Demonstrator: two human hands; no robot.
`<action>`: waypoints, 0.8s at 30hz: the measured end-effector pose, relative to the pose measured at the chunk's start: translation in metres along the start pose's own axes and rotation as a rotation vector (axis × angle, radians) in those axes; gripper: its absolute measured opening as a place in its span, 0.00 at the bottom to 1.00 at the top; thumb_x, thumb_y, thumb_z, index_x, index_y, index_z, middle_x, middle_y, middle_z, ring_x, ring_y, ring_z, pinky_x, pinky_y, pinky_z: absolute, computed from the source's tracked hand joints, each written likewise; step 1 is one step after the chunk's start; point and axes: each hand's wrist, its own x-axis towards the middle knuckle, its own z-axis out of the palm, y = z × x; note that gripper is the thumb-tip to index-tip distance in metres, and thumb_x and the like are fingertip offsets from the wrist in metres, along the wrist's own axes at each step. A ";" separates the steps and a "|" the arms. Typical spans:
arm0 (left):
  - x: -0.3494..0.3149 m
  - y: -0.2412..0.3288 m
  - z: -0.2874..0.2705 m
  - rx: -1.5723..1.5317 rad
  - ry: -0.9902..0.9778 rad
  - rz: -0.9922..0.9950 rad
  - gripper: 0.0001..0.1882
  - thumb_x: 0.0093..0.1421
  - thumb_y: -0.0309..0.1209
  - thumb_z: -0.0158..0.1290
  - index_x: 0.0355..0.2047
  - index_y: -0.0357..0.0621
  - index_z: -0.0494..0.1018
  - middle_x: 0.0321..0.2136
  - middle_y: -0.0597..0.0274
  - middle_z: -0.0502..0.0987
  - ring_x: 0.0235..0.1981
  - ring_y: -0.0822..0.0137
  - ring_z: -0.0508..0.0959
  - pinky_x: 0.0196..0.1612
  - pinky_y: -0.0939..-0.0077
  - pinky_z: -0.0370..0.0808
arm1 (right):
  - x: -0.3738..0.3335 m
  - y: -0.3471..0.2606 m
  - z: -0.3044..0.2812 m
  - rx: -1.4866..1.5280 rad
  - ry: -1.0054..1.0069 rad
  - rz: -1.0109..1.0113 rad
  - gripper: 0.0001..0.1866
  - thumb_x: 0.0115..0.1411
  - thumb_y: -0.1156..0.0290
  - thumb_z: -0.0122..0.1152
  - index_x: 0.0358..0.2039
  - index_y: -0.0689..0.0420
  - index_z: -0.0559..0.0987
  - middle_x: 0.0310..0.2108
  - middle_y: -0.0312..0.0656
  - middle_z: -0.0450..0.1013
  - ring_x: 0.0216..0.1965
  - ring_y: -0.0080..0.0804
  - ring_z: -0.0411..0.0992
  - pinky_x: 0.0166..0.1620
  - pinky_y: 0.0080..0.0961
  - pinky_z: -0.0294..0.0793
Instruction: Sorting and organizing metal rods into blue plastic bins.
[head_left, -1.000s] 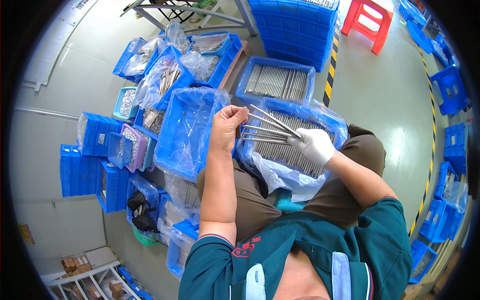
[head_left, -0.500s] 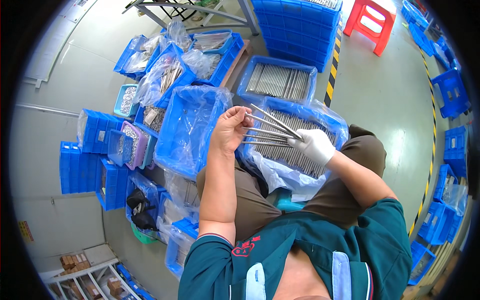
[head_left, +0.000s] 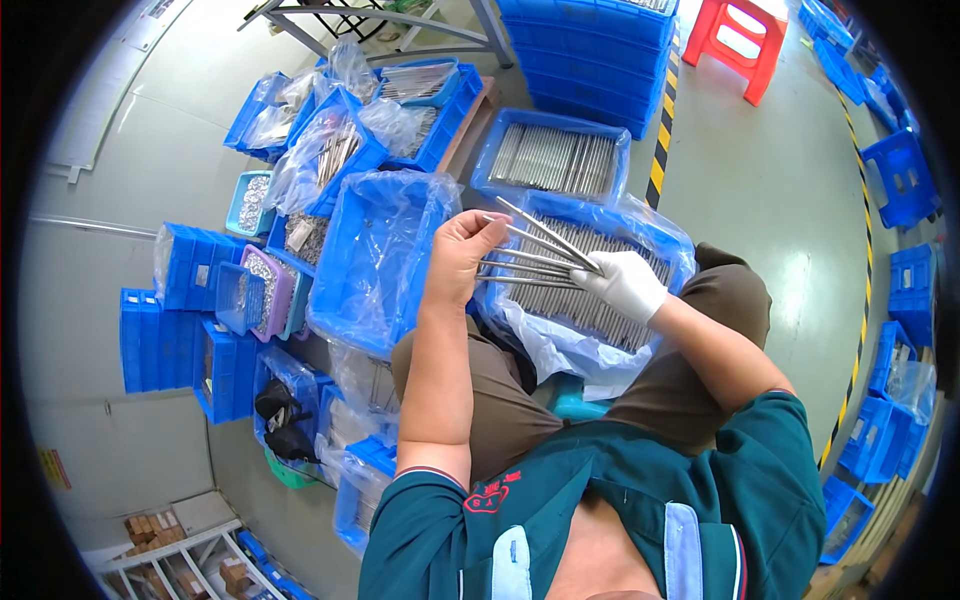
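Observation:
My right hand (head_left: 628,287), in a white glove, grips several slim metal rods (head_left: 545,232) that fan out toward the left. My bare left hand (head_left: 464,252) is closed, thumb and fingers pinched at the free end of one rod. Below the held rods stands a blue bin (head_left: 684,240) lined with plastic film, full of similar rods lying side by side. White lining (head_left: 540,352) hangs over its near edge. Left of my left hand is a blue bin (head_left: 345,290) lined with clear film, with no rods visible in it.
Beyond the near bin sits another blue bin of rods (head_left: 555,160). Stacked blue crates (head_left: 590,75) rise behind it. Bagged bins (head_left: 345,150) and a purple tray (head_left: 285,290) of small parts crowd the left. A red stool (head_left: 738,45) stands far right, past striped floor tape (head_left: 660,150).
My left fingers have shifted slightly at the rod end and curled in more. The rod fan and my right hand have moved slightly left and up.

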 end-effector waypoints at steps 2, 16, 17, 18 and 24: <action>-0.001 0.003 0.000 0.011 0.008 0.000 0.08 0.54 0.27 0.57 0.32 0.36 0.76 0.25 0.67 0.76 0.27 0.78 0.73 0.34 0.86 0.69 | -0.001 0.000 -0.002 0.009 -0.020 0.012 0.16 0.57 0.56 0.54 0.28 0.56 0.77 0.20 0.48 0.71 0.24 0.44 0.71 0.30 0.32 0.69; 0.004 0.006 -0.011 0.009 0.041 0.098 0.07 0.54 0.28 0.57 0.31 0.37 0.77 0.24 0.67 0.75 0.26 0.79 0.71 0.35 0.87 0.67 | -0.006 0.000 -0.001 -0.037 -0.139 -0.009 0.17 0.57 0.54 0.54 0.28 0.56 0.77 0.21 0.49 0.71 0.26 0.46 0.72 0.30 0.34 0.70; 0.003 0.006 -0.011 0.009 0.043 0.097 0.07 0.54 0.28 0.57 0.31 0.37 0.77 0.24 0.67 0.75 0.26 0.79 0.71 0.35 0.87 0.67 | -0.004 0.000 0.001 -0.051 -0.119 -0.039 0.17 0.57 0.54 0.54 0.28 0.56 0.77 0.21 0.49 0.71 0.26 0.46 0.72 0.31 0.35 0.70; 0.003 0.006 -0.011 0.002 0.032 0.088 0.07 0.54 0.28 0.57 0.31 0.36 0.77 0.24 0.68 0.75 0.26 0.79 0.71 0.34 0.87 0.67 | -0.004 0.000 0.000 -0.051 -0.121 -0.039 0.17 0.57 0.54 0.54 0.28 0.56 0.77 0.21 0.49 0.71 0.26 0.46 0.72 0.31 0.35 0.70; 0.001 0.006 -0.013 -0.048 -0.015 0.062 0.07 0.54 0.27 0.58 0.32 0.36 0.76 0.24 0.67 0.76 0.27 0.78 0.72 0.35 0.86 0.68 | -0.006 0.000 0.001 -0.058 -0.134 -0.030 0.16 0.57 0.55 0.54 0.27 0.56 0.77 0.22 0.49 0.72 0.26 0.47 0.72 0.31 0.35 0.70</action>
